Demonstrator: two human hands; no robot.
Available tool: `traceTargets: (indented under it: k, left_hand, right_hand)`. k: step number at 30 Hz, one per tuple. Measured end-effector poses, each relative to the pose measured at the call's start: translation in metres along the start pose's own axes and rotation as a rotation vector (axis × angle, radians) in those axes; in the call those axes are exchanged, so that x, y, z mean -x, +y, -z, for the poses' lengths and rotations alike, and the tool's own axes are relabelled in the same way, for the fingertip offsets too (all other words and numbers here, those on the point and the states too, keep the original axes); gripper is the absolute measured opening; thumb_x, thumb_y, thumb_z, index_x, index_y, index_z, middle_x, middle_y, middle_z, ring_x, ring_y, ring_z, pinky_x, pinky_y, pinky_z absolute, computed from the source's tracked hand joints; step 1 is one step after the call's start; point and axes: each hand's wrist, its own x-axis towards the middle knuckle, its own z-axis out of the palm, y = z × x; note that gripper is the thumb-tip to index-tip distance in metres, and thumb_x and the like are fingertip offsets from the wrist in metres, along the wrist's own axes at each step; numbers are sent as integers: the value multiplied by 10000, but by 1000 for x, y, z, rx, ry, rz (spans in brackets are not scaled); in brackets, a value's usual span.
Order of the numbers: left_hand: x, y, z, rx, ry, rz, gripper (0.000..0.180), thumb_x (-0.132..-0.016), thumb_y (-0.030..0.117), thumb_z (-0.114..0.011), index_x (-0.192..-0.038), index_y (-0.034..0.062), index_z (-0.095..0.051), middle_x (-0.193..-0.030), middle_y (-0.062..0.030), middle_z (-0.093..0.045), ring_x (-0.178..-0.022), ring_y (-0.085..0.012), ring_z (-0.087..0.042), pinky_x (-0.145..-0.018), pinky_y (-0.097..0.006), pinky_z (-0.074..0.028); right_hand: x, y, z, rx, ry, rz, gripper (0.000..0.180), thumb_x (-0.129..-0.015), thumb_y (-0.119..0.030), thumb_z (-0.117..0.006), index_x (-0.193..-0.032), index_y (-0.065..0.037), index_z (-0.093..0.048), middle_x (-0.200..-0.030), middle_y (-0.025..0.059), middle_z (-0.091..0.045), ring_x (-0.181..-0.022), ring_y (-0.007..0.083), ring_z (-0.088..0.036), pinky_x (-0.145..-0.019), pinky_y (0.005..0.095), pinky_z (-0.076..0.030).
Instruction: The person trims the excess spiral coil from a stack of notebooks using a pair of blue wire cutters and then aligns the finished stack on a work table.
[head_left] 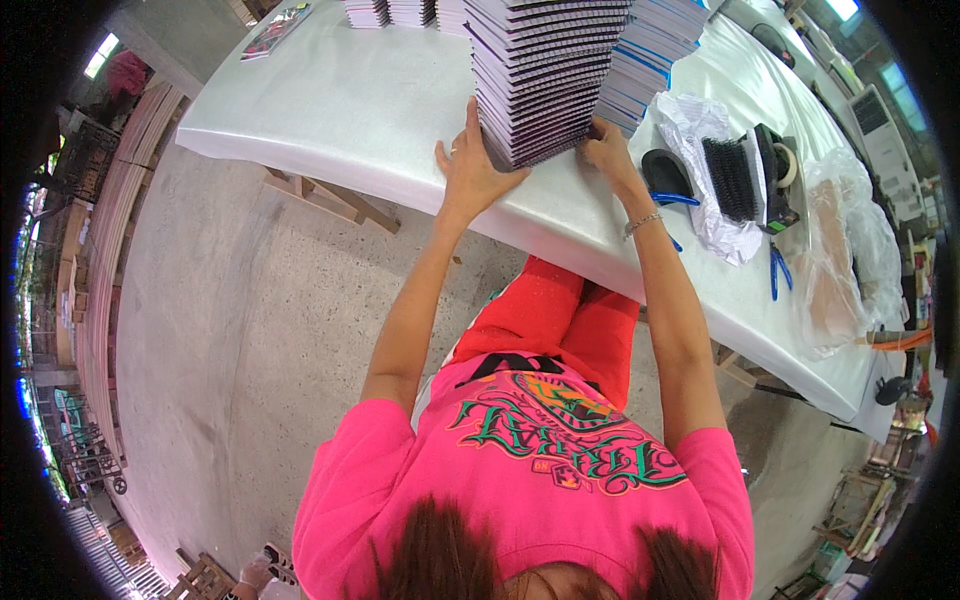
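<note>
I'm cupping the stack (pixel 545 85) between both hands near the worktop's (pixel 330 95) front edge. My left hand (pixel 480 175) is lying along its left side, fingers apart; my right hand (pixel 607 155) is sitting at the lower right, fingers curled (can't tell if they're clamping). Blue-edged books (pixel 655 60) are standing just beside it on the right; can't tell if they're touching. Black brush (pixel 728 178) and pliers (pixel 780 272) are lying farther right. Reading this step as steadying or squaring the stack. Next move is probably calling for even pressure from both sides, low down, keeping the layers from slipping.
</note>
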Motion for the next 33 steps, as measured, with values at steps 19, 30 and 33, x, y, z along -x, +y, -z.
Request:
traceTargets:
  k: [19,30,33]
  left_hand:
    - [-55,-30,75,150,-596,-238,900,-678,203,-896,-1442,-14,-473,-1409,-207,-586,-1331,-339,-520,-1176,-407,-349]
    - [-76,-46,51,188,-293,-251,725,-709,121,-867,-1367,14,-582,-1239,-154,-674,-1093,-259,-641,-1000,-367,-500]
    - [-67,-61,47,208,-145,-223,685,-736,163,-872,-1345,20,-592,-1168,-140,-685,-1056,-236,-640,-960,-371,-504]
  right_hand:
    - [123,-23,-87,-440,243,-127,700,-904,-74,-631,-1520,78,-334,-1200,134,-563,-793,135,-590,-712,276,-488]
    - [131,-34,-114,-346,279,-98,709,-925,-59,-595,-1548,48,-274,-1283,138,-499,-845,136,-582,-730,282,-492]
    - [133,-36,-96,-784,445,-160,598,-946,-82,-609,-1491,30,-388,-1212,110,-549,-872,126,-575,-759,266,-480]
